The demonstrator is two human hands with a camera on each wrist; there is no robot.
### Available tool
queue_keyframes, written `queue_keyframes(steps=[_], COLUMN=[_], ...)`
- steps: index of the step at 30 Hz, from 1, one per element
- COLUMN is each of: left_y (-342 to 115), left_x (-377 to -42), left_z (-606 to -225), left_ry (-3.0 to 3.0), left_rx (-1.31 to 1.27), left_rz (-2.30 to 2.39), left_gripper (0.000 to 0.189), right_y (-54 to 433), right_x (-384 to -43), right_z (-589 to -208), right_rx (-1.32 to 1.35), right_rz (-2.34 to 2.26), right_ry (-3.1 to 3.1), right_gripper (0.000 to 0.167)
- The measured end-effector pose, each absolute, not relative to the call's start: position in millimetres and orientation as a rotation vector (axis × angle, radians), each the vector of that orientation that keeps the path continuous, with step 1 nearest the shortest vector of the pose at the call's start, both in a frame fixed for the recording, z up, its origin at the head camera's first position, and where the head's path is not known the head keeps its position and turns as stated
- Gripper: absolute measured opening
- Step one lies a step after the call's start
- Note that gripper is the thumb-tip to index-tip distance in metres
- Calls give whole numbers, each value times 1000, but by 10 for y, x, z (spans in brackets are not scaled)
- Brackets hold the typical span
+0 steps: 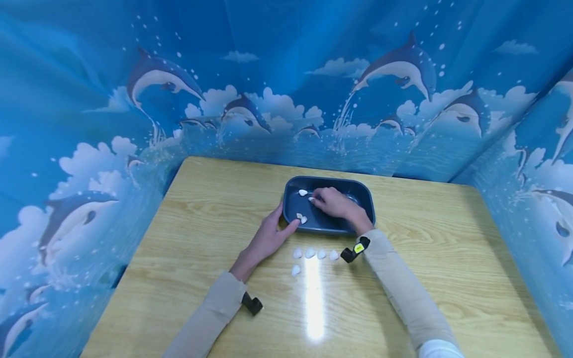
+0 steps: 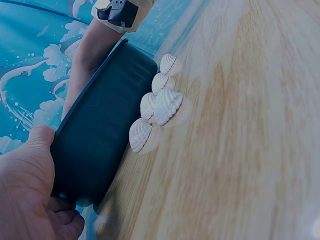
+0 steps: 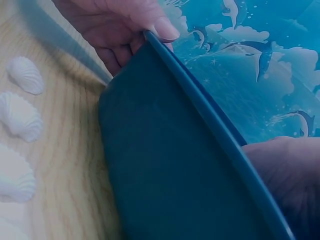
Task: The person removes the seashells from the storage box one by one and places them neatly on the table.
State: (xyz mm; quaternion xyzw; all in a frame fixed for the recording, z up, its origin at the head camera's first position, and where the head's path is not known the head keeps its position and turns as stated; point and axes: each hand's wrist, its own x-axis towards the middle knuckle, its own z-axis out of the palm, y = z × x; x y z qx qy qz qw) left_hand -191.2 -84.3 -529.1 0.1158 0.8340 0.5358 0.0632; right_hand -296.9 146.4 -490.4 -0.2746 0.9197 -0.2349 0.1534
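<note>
A dark blue rectangular tray [image 1: 329, 229] stands on the wooden table. My left hand [image 1: 268, 237] grips its near left corner, with the thumb on the rim and the fingers against the outside wall. Inside the tray, my right hand [image 1: 334, 203] reaches down and pinches a small white seashell [image 1: 311, 199] at its fingertips. Another seashell [image 1: 303, 192] lies toward the tray's far left, and a pair of shells [image 1: 304, 220] lies by the left thumb. From the right wrist view, the tray's wall [image 3: 155, 150] hides the right fingertips.
In front of the tray, several white ribbed seashells [image 1: 321, 254] form a row on the table [image 1: 215, 214]. One more shell [image 1: 296, 270] sits nearer me, below the row's left end. A blue dolphin-print curtain [image 1: 268, 59] hangs behind the table and along its sides.
</note>
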Motion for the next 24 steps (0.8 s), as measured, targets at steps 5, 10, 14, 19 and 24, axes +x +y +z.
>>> queue_keyframes(steps=[5, 10, 14, 19, 24], left_y=[-843, -844, -843, -838, -833], left_x=[-1909, -1910, -1911, -1910, -1905], left_z=[-5282, -5278, -5281, -5288, -5279], left_ry=[2529, 2536, 2536, 2533, 2529], left_rx=[350, 351, 342, 318, 300], left_rz=[1610, 1605, 1603, 1598, 1595], left_gripper=[81, 81, 81, 82, 82], right_y=[1480, 1504, 1531, 1570, 1595], right_x=[-2973, -2967, -2961, -2956, -2945], right_z=[-4866, -4838, -4831, -4829, -4808], right_rx=[-695, -599, -565, -546, -560], right_rz=[-624, -555, -542, -544, -552], right_ry=[2648, 2673, 2681, 2682, 2704], right_gripper=[27, 39, 42, 43, 38])
